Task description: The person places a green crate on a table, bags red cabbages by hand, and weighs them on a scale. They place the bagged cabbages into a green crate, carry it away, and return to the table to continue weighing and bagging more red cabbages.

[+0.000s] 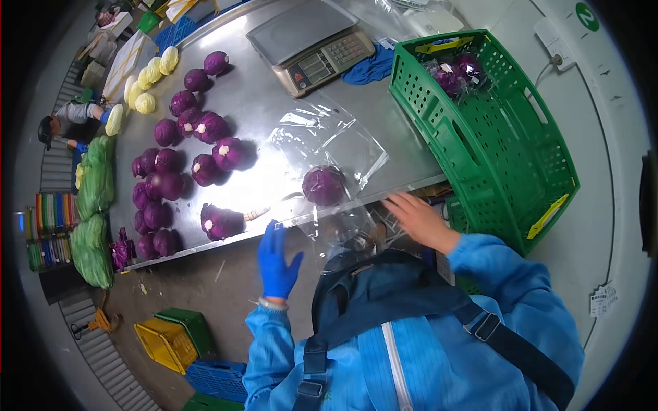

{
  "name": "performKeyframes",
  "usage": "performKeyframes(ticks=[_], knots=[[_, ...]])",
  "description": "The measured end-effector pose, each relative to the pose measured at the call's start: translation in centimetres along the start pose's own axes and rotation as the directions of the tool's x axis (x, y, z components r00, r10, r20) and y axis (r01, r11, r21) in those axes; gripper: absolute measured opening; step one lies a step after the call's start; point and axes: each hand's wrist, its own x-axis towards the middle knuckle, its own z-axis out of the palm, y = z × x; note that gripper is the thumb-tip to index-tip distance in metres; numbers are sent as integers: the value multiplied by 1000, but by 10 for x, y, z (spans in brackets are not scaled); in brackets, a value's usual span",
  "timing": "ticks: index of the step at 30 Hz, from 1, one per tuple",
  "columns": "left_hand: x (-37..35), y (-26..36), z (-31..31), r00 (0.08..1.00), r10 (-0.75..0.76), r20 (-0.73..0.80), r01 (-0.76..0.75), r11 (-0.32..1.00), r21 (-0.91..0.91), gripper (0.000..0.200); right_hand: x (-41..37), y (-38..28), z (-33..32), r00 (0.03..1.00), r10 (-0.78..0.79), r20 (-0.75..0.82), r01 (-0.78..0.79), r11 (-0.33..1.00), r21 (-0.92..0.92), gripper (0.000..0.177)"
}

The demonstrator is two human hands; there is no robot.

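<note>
My left hand (pixel 278 266), in a blue glove, is at the table's front edge with its fingers stretched out and the thumb apart. My bare right hand (pixel 419 220) reaches to the same edge farther right, fingers extended and lying near the clear plastic. Between the two hands a purple cabbage (pixel 324 185) rests on the table at the edge. Clear plastic film (pixel 343 137) spreads behind and beside it, and part of it hangs over the edge. Just beyond my left hand lie more purple cabbages (pixel 221 222) and a pale, knife-like piece (pixel 257 214).
A metal table (pixel 264 130) holds several purple cabbages (pixel 209 127), pale napa cabbages (pixel 152 70) and a scale (pixel 315 51) beside a blue cloth (pixel 370 68). A green crate (pixel 480 147) with wrapped cabbages stands right. Another person (pixel 72 120) is far left. Crates (pixel 164 342) sit on the floor.
</note>
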Motion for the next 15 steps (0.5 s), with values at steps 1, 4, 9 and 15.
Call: performKeyframes(ticks=[1, 4, 9, 15], knots=[[12, 2, 4, 990, 118, 84, -125, 989, 82, 62, 27, -7, -5, 996, -32, -85, 34, 999, 20, 52], [40, -2, 21, 864, 424, 273, -474, 867, 153, 48, 67, 0, 19, 940, -324, -105, 333, 940, 75, 47], [40, -35, 19, 953, 231, 198, -206, 969, -136, 23, 62, 32, 53, 941, -305, -146, 337, 883, 327, 35], [43, -58, 12, 973, 122, 194, -56, 949, -311, 25, 50, 5, 55, 954, 63, -292, 69, 904, 423, 36]])
